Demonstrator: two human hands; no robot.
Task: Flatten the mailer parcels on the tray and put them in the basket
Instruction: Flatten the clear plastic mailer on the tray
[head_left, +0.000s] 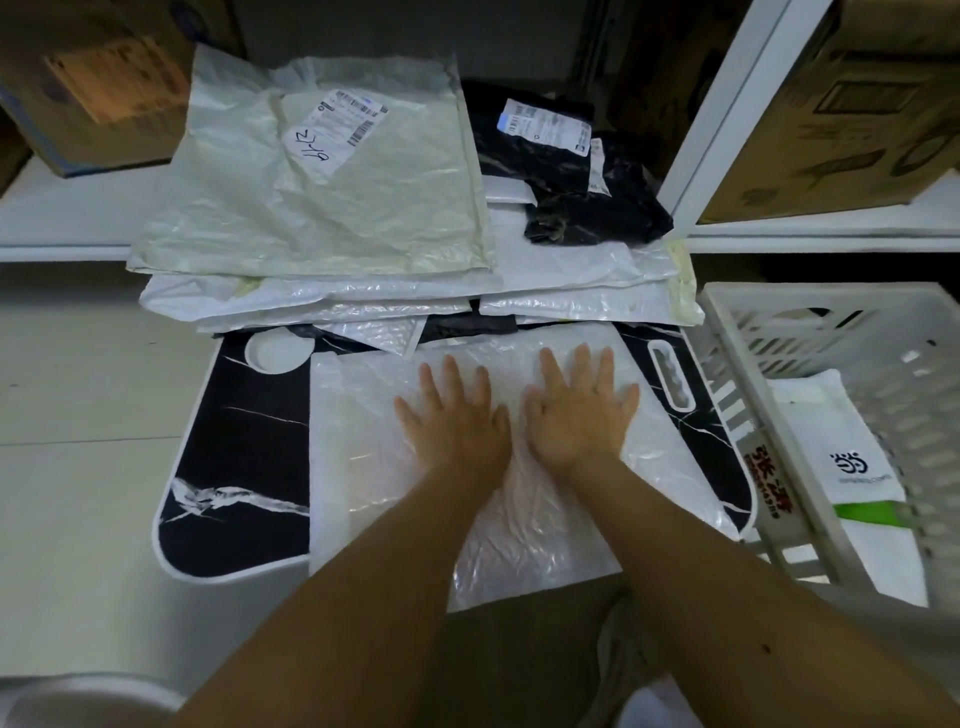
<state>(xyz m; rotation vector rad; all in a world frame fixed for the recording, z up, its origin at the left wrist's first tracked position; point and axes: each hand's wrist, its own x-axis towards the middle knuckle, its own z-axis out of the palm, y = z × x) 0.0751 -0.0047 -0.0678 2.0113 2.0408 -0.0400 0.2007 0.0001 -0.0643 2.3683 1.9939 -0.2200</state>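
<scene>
On the black marble tray (236, 457), left of the basket (748, 332), our white mailer (374, 467) lies under both flat palms, left hand (457, 423) and right hand (579, 415), fingers spread. Trapped air could slide it off the tray's near edge.

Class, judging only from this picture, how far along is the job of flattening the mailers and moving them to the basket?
Done: one white mailer with a green stripe already lies in the basket. In hand: the left hand and right hand press flat on a white bubble mailer on the black marble tray. Left: the pile of mailers behind the tray, including a black one, is not yet flattened.
</scene>
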